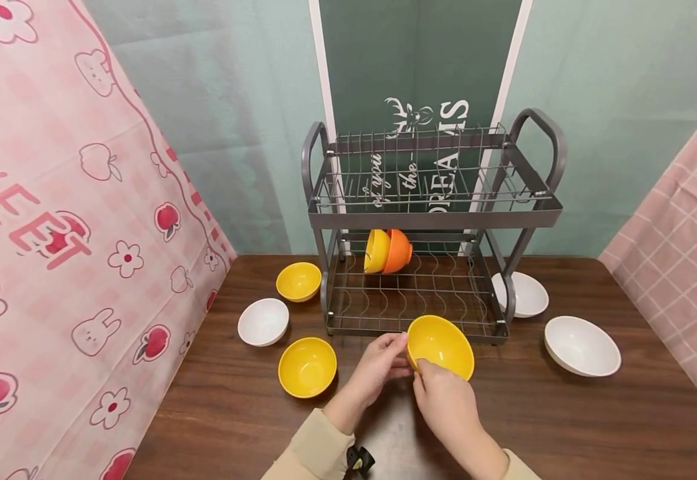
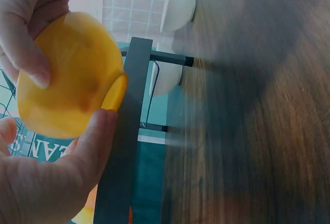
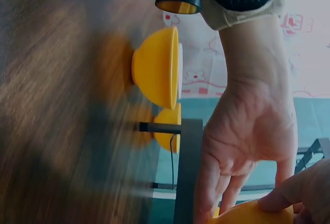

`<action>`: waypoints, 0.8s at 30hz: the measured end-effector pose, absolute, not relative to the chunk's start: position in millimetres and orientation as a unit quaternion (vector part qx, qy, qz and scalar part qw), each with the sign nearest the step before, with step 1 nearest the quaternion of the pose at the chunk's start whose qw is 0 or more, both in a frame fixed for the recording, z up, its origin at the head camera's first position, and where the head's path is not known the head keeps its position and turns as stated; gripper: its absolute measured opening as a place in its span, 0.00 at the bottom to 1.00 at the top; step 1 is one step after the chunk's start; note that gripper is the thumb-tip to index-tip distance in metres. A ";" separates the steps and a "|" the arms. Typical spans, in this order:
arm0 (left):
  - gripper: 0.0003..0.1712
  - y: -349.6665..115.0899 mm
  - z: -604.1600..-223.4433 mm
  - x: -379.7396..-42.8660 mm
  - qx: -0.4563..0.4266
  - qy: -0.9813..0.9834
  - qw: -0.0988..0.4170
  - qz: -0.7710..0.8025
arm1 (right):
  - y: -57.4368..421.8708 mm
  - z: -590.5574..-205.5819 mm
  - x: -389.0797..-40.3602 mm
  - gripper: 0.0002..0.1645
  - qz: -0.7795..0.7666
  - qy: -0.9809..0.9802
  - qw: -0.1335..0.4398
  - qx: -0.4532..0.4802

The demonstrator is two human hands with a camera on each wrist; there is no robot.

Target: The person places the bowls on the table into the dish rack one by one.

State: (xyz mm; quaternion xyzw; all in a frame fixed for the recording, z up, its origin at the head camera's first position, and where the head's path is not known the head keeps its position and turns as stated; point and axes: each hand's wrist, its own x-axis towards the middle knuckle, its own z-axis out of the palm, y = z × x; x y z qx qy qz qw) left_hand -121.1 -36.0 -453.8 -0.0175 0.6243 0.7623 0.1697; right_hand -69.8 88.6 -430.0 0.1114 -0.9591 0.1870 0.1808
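Two hands on the held bowl (image 1: 441, 347), in front of the rack (image 1: 435, 221)

Left to right. Pink cloth (image 1: 54, 233), far left of rack, fruit and flower print. White bowl (image 1: 263, 323), left of rack, on table (image 1: 216, 413), right way up. Small yellow bowl (image 1: 298, 282), just beside rack's left side, further back. Front yellow bowl (image 1: 308, 367), left of rack and nearer the camera. Left hand (image 1: 377, 368), in front of rack: fingers fairly straight, spread a bit, fingertips touching held bowl's left side and foot; not wrapped round it. Black band at that wrist. Rack's lower tier, left half: yellow rack bowl (image 1: 376, 252) and orange bowl (image 1: 398, 251), nested, both on edge. Rack's upper tier: bare wire slots.

Held bowl: in front of rack's right half, up off table, tilted, inside facing head camera. Right hand (image 1: 447, 400), in front of rack: pinches held bowl by near rim, thumb and fingers on either side of wall. Back white bowl (image 1: 525, 295), just right of rack, partly behind its leg. Front white bowl (image 1: 582, 347), further right of rack, nearer camera. Checked cloth (image 1: 684, 267), far right of rack.
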 end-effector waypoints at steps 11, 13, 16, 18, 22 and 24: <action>0.26 -37.3 -454.8 -120.3 -0.041 0.611 0.163 0.774 | 83.5 -432.6 -69.4 0.07 0.172 -0.956 0.190 0.144; 0.25 -37.7 -455.1 -121.1 -0.046 0.605 0.159 0.779 | 84.0 -433.6 -70.3 0.07 0.174 -0.951 0.204 0.153; 0.24 -38.7 -455.5 -122.4 -0.052 0.595 0.153 0.788 | 85.2 -435.0 -72.8 0.10 0.176 -0.941 0.232 0.172; 0.24 -39.3 -455.9 -123.5 -0.056 0.584 0.146 0.797 | 86.9 -435.5 -75.2 0.13 0.183 -0.929 0.258 0.191; 0.22 -40.4 -456.5 -124.3 -0.061 0.552 0.125 0.822 | 92.2 -435.0 -81.3 0.19 0.206 -0.896 0.322 0.225; 0.20 -40.9 -456.7 -124.3 -0.059 0.533 0.114 0.836 | 95.2 -434.1 -83.8 0.24 0.223 -0.885 0.340 0.226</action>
